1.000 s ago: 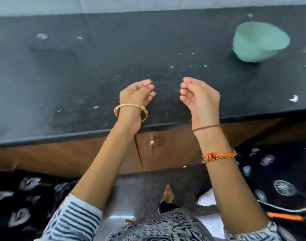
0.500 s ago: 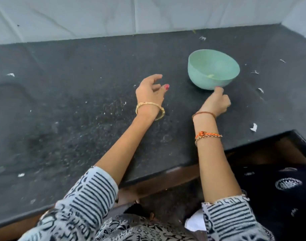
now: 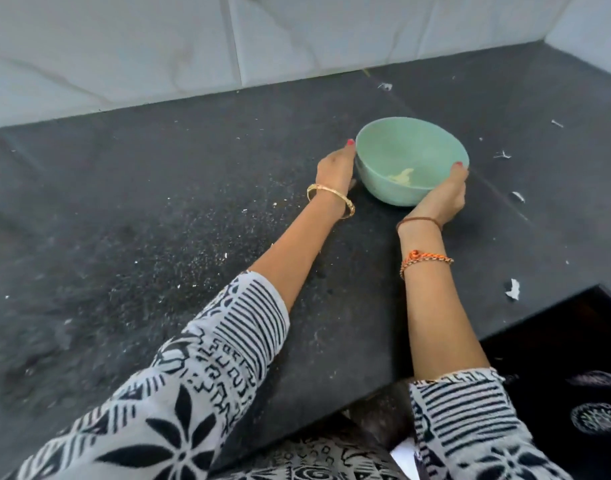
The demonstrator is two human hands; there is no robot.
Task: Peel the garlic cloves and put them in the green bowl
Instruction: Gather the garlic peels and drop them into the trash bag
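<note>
The green bowl (image 3: 411, 161) sits on the black counter (image 3: 158, 220), a few pale garlic cloves (image 3: 401, 176) inside. The left hand (image 3: 335, 168) cups its left wall, and the right hand (image 3: 442, 197) cups its near right side, thumb on the rim. Peel scraps (image 3: 512, 289) lie scattered right of the grip.

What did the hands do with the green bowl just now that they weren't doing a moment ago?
Both hands reached forward to the green bowl. A second ago they hovered empty near the counter's edge. Now the left hand cups its left side and the right hand cups its right side, thumbs at the rim. The bowl sits on the black counter as before, pale garlic pieces inside, peel scraps scattered around.
</note>
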